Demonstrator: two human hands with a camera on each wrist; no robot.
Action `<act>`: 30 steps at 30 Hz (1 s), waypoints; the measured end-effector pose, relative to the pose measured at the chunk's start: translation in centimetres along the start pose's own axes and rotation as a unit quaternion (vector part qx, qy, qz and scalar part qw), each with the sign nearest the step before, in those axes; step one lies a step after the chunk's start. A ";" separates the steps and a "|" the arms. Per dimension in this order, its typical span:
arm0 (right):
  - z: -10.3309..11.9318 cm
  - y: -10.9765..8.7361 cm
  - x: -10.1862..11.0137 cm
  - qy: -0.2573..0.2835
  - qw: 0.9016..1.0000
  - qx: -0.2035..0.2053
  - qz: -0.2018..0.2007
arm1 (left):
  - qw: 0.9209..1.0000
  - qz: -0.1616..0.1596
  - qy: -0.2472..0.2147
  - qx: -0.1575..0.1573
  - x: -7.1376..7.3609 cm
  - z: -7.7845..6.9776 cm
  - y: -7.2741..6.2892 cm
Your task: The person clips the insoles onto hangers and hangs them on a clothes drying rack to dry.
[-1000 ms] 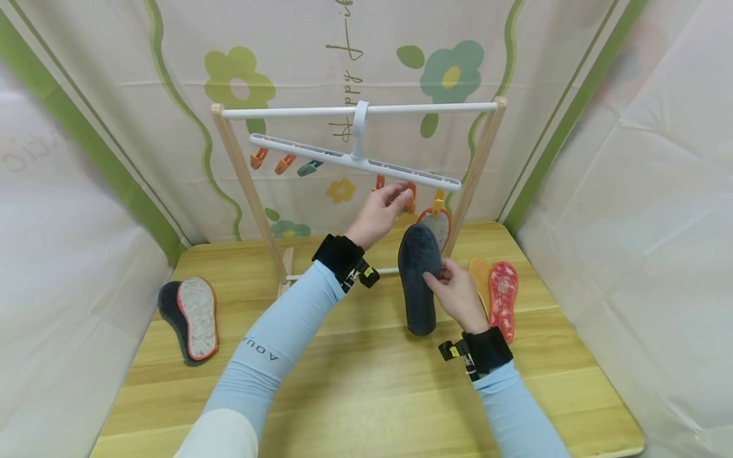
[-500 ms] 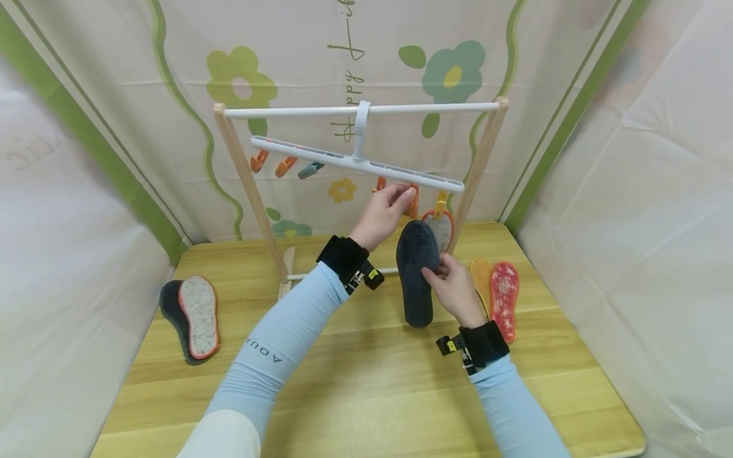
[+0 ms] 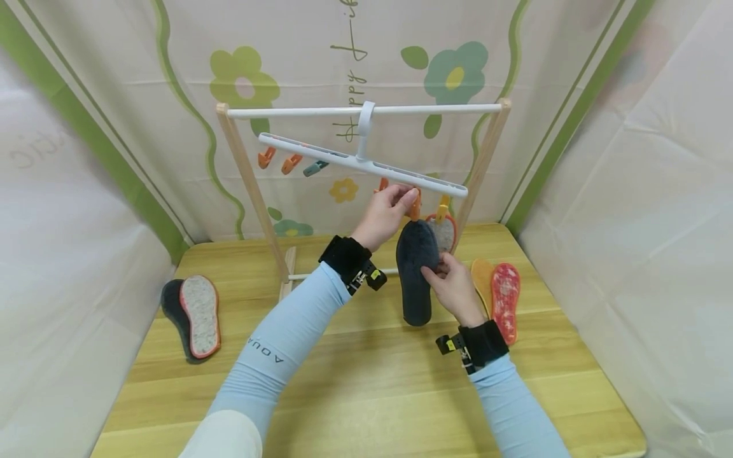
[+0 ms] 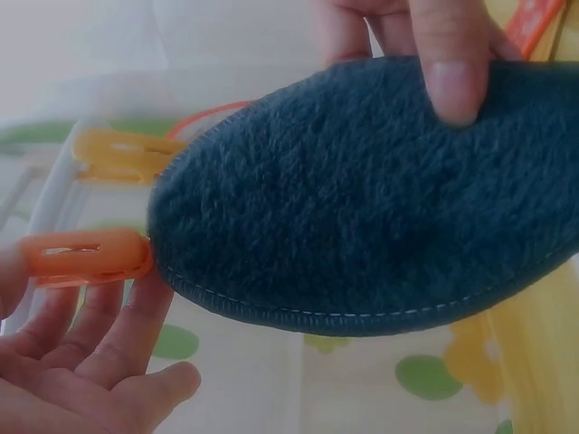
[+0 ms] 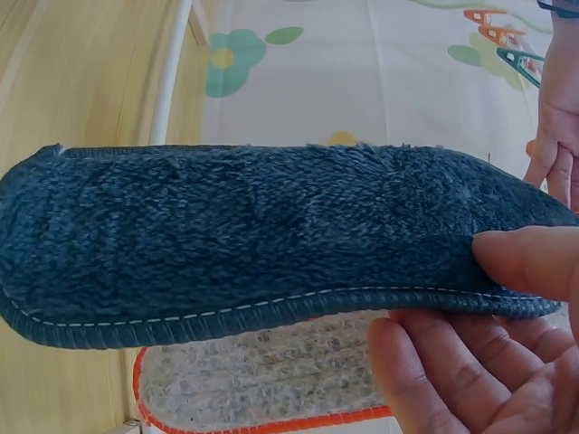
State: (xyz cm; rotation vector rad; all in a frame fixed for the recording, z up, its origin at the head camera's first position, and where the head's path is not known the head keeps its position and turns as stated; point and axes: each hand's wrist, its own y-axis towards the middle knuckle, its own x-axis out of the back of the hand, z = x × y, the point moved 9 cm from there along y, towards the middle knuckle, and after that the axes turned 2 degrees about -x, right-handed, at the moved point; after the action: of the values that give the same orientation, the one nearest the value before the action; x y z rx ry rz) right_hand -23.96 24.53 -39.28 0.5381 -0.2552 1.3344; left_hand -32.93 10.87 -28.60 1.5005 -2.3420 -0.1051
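Observation:
My right hand (image 3: 458, 289) pinches a dark blue-grey fuzzy insole (image 3: 417, 273) by its right edge, thumb on the plush face and fingers behind. The insole hangs nearly upright in the head view. At its upper rounded end, my left hand (image 3: 382, 215) pinches an orange clothes peg (image 4: 86, 255) whose tip meets the stitched edge in the left wrist view. That peg is on a white hanger (image 3: 321, 152), which tilts down to the right. Beside it, a yellow peg (image 3: 443, 208) holds a grey speckled insole (image 3: 443, 235) with an orange-red rim, partly hidden behind the dark one.
The hanger hooks over the white bar (image 3: 298, 112) of a wooden rack. Orange and teal pegs (image 3: 315, 167) dangle on its left half. A dark and a grey insole (image 3: 200, 316) lie overlapped at the table's left; a yellow and a red insole (image 3: 506, 299) lie at the right.
The dark insole has risen slightly, and its upper end now meets the orange peg's tip. The hanger's right end has dipped a little. Both hands keep their hold.

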 end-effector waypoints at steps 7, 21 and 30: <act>-0.2 0.1 -0.1 0.003 1.000 -0.003 0.007 | 1.000 0.003 -0.016 0.003 -0.2 -0.1 0.0; 0.2 0.0 0.0 -0.012 1.000 0.018 0.001 | 1.000 -0.004 -0.028 0.012 -0.1 -3.3 -1.7; 0.6 -0.5 0.3 -0.024 0.999 0.035 -0.014 | 0.999 -0.008 -0.039 0.014 -0.2 -3.4 -1.7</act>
State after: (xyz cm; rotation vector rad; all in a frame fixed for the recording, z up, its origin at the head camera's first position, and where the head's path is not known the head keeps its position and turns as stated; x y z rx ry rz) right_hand -23.35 24.40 -38.76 0.6320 -0.2405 1.3089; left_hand -30.21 10.73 -25.87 1.5559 -2.4020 -0.1370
